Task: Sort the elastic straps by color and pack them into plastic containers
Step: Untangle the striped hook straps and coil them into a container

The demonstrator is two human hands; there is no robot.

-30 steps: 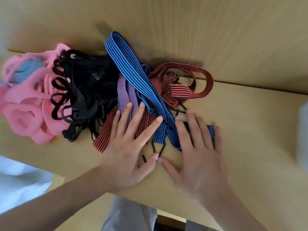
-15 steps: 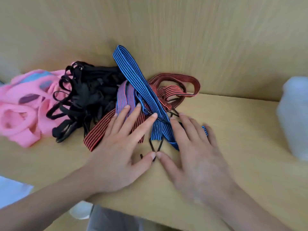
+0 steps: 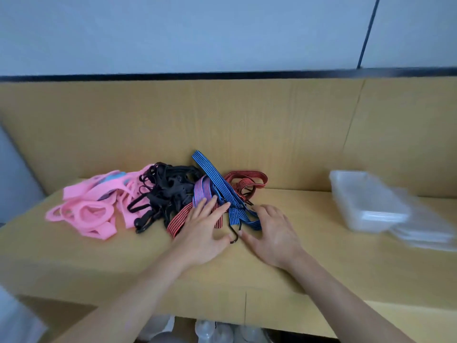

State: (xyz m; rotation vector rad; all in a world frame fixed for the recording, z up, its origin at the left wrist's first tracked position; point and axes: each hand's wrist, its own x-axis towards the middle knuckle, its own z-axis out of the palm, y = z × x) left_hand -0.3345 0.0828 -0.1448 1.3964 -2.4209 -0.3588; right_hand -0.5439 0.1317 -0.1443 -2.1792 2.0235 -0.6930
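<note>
A tangle of elastic straps lies on the wooden table (image 3: 309,226) against the back panel. Pink straps (image 3: 86,211) are at the left, black straps (image 3: 168,191) beside them, then red striped straps (image 3: 247,180) and a blue striped strap (image 3: 215,179) with a black hook (image 3: 235,235). My left hand (image 3: 202,231) lies flat with straight fingers on the red and blue straps. My right hand (image 3: 274,231) rests with its fingers bent on the blue strap's end; whether it grips the strap is hidden. Clear plastic containers (image 3: 366,204) stand stacked at the right.
A stack of clear lids (image 3: 425,226) lies beside the containers at the right. A wooden back panel (image 3: 247,125) rises behind the table. Clear bottles (image 3: 217,330) show below the table's front edge.
The view has tilted up and back, bringing the wall and the containers into sight. Both hands stay on the red and blue straps; the right hand's fingers have curled a little.
</note>
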